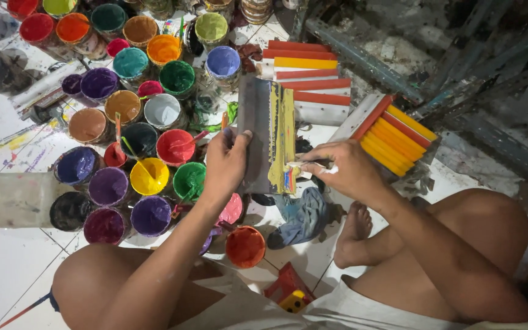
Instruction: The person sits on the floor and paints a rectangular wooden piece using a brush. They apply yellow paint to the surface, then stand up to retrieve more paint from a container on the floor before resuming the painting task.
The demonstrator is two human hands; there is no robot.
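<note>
Mid-frame: left hand (227,160) gripping grey squeegee (268,137), right hand (344,168) pinching a small scraper (304,164); yellow ink half cleared, lower edge still smeared

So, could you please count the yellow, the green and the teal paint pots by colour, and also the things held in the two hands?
Yellow paint pot: 1
Green paint pots: 2
Teal paint pots: 2
Board, in the left hand: 1
Brush, in the right hand: 1
Total: 7
</note>
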